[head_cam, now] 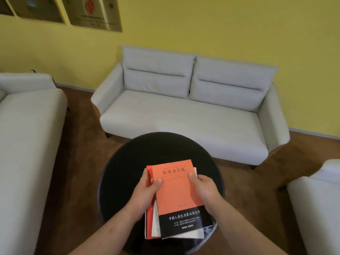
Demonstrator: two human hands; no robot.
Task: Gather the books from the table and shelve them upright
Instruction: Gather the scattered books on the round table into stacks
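Small stack of books (176, 194) with an orange cover on top, at the near side of a round black table (128, 162), left hand (145, 192) gripping its left edge, thumb on the cover, right hand (204, 188) curled round its right edge, pale grey sofa (184, 111) beyond.

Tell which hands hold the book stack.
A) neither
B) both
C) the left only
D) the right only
B: the left hand and the right hand each grip one side of the stack, thumbs on its orange top cover, over the table.
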